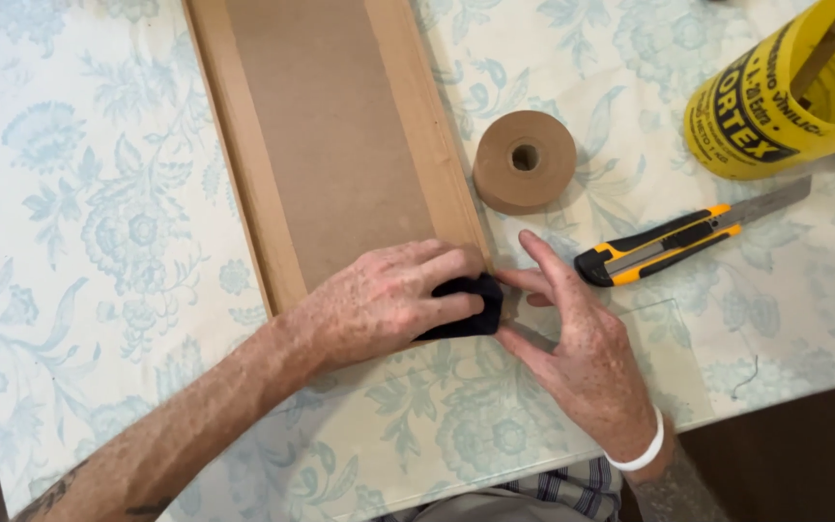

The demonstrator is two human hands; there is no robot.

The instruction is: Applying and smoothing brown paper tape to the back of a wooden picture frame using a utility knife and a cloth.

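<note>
A brown board frame [331, 145] with taped edges lies on the table, running from the top of view down to my hands. My left hand [384, 300] presses a dark cloth pad [471, 304] against the frame's near right corner. My right hand [572, 343] rests flat beside it, fingers apart, its fingertips touching the corner and the pad. A white band circles my right wrist.
A roll of brown paper tape [524, 159] lies right of the frame. A yellow and black utility knife [674, 242] with its blade out lies beyond my right hand. A yellow plastic tub [785, 92] stands at the top right. The floral tablecloth [89, 232] covers the table.
</note>
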